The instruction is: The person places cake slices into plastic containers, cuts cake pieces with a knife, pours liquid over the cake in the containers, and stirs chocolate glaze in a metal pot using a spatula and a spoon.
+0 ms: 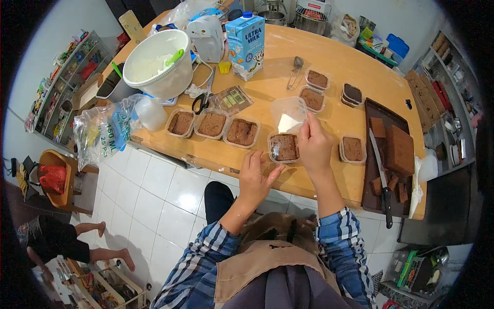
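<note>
While fingers (312,123) hold a lid (284,107), a carton (245,47) reads "ULTRA MILK".

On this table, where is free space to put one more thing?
The widest bare patch is right of the milk carton, behind the strainer. Another lies between the dark-topped tub and the single tub in front of it. Crowded: around the white bowl and scissors, and the middle tub between left hand and right hand.

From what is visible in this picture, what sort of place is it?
It is probably a small bakery or home kitchen: the boxed cake portions, the tray with a cake block and a knife, and the large white bowl suggest this.
</note>
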Action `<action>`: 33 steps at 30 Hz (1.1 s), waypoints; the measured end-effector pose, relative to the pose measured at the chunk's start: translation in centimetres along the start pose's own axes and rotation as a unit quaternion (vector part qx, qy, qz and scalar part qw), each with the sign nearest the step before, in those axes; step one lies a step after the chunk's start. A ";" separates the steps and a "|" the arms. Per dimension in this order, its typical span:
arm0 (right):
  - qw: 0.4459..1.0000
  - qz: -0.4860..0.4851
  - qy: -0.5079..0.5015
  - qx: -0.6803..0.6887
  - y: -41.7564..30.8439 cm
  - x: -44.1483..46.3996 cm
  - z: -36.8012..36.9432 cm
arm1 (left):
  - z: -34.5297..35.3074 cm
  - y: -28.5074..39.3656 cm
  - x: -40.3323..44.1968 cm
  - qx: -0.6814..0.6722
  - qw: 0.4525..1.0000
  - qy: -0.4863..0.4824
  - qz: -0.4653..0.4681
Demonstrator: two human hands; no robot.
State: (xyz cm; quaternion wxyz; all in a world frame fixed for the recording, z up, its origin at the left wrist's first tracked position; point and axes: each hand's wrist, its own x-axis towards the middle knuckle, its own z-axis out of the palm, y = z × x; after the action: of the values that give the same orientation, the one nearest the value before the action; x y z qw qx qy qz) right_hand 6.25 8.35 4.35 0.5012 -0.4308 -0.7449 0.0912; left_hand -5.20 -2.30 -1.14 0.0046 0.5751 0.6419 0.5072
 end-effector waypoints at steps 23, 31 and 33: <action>0.997 -0.008 0.045 -0.063 1.9 -0.2 -1.7 | 0.1 -0.1 0.0 0.004 1.000 0.008 0.015; 0.995 -0.024 0.066 -0.071 2.3 -0.6 -2.2 | 0.3 -0.3 -0.1 0.005 1.000 0.009 0.015; 0.997 -0.007 0.047 -0.058 1.8 -0.7 -2.7 | 0.3 -0.3 -0.1 0.004 1.000 0.009 0.015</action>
State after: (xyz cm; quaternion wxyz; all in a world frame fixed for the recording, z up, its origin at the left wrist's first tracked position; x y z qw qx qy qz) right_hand 9.57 8.10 4.14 0.5104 -0.4578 -0.7275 0.0247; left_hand -5.23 -2.12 -1.54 -0.0111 0.5800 0.6352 0.5098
